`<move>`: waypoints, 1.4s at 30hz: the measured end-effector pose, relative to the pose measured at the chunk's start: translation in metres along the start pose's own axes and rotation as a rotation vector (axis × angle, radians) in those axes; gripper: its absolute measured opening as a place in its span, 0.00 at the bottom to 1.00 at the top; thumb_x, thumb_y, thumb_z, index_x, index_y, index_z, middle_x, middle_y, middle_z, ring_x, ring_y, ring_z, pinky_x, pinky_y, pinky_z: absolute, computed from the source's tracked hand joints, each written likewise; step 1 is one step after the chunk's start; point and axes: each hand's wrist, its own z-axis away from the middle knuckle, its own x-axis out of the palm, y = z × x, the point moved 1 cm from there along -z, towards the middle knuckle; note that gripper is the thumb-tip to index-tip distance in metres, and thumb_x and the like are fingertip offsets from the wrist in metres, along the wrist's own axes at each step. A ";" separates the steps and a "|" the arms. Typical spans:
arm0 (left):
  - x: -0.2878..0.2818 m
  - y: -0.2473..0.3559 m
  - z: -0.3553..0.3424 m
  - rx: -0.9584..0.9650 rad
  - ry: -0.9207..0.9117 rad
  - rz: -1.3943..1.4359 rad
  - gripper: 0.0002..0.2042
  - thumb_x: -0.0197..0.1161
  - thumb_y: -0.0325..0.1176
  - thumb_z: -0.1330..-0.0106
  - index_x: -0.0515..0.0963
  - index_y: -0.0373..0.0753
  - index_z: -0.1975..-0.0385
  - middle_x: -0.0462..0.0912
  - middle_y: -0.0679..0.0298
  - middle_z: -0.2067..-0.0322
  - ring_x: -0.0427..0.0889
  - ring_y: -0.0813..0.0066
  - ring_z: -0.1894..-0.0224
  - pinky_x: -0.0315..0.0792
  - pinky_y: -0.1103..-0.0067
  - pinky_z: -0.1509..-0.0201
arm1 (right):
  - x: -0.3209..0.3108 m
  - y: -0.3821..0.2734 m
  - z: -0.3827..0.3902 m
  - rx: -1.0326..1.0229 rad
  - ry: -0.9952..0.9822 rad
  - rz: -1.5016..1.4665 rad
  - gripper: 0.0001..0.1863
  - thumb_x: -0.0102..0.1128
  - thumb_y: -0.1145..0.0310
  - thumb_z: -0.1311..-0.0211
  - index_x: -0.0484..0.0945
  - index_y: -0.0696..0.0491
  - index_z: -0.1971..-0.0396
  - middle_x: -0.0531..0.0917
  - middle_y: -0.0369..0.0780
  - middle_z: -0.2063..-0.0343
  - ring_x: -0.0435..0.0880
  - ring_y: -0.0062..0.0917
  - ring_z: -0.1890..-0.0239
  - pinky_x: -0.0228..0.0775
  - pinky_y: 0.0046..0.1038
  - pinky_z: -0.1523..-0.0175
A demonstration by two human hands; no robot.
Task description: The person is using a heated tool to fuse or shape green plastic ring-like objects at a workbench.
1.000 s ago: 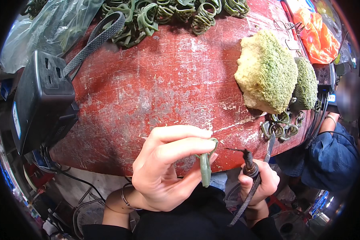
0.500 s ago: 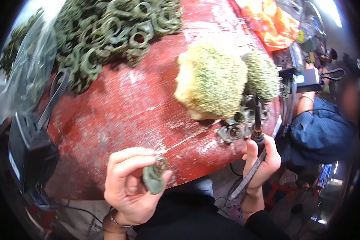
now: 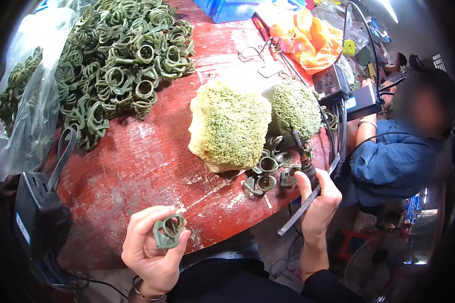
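Where the green ring piece (image 3: 162, 238) is sitting: in the left hand (image 3: 147, 250), down by the near edge of the red table (image 3: 136, 171).
Left hand: it is grasping the ring piece, with the thumb pressing on the right side and the fingers curling around the far side.
Right hand (image 3: 320, 199): it is gripping a soldering-iron-like tool (image 3: 305, 162), and a thin gray-handled blade (image 3: 299, 214) is lying tucked in the same grip.
Nearer hand: the left one is touching the ring piece; the right one is hanging well apart.
Way from right hand to ring piece: the piece is lying to the left and a little closer to the person.
Ring piece's long way: it is slanting; the round loop is facing up and to the right, and the thick end is pointing down toward the person.
Tool's long way: it is pointing away from the person and leaning left, toward the smaller rough green block (image 3: 294, 106). Whether its tip is touching the block, I am not able to tell.
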 end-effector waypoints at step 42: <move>-0.004 0.002 -0.002 -0.002 -0.044 -0.003 0.19 0.66 0.17 0.55 0.70 0.29 0.62 0.72 0.56 0.62 0.75 0.73 0.59 0.72 0.79 0.54 | 0.009 -0.047 0.048 -0.311 -0.507 -0.386 0.19 0.68 0.58 0.56 0.75 0.60 0.74 0.74 0.39 0.87 0.76 0.28 0.86 0.67 0.22 0.80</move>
